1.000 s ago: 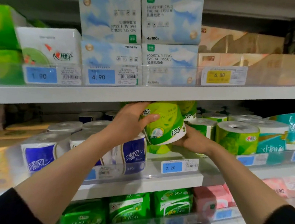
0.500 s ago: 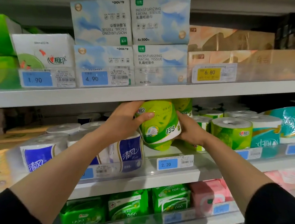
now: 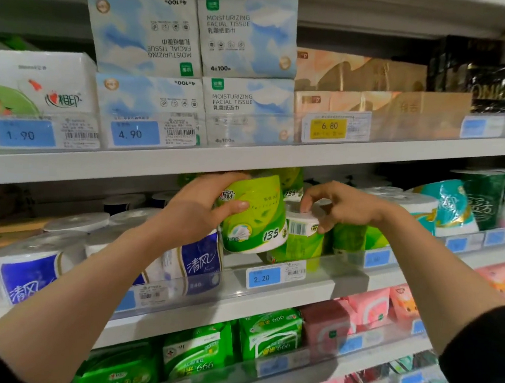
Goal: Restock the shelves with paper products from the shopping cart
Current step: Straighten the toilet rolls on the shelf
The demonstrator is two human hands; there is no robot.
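Note:
My left hand (image 3: 196,209) grips a green-wrapped toilet paper roll (image 3: 253,219) marked 135, tilted, just above the front of the middle shelf (image 3: 284,298). My right hand (image 3: 340,206) has its fingers curled over the top rim of a second green roll (image 3: 301,229) standing upright on that shelf, right beside the held one. More green rolls (image 3: 349,236) stand behind my right hand, partly hidden. The shopping cart is not in view.
Blue-wrapped rolls (image 3: 199,263) stand left of the green ones, teal-wrapped rolls (image 3: 450,205) to the right. Facial tissue packs (image 3: 192,64) fill the upper shelf; green packs (image 3: 197,354) and pink packs (image 3: 366,311) the lower one. Clear rails with price tags (image 3: 263,278) edge each shelf.
My right hand has left the held roll and moved right onto the top of the neighbouring standing roll. My left hand alone now holds the 135 roll. The view has shifted closer.

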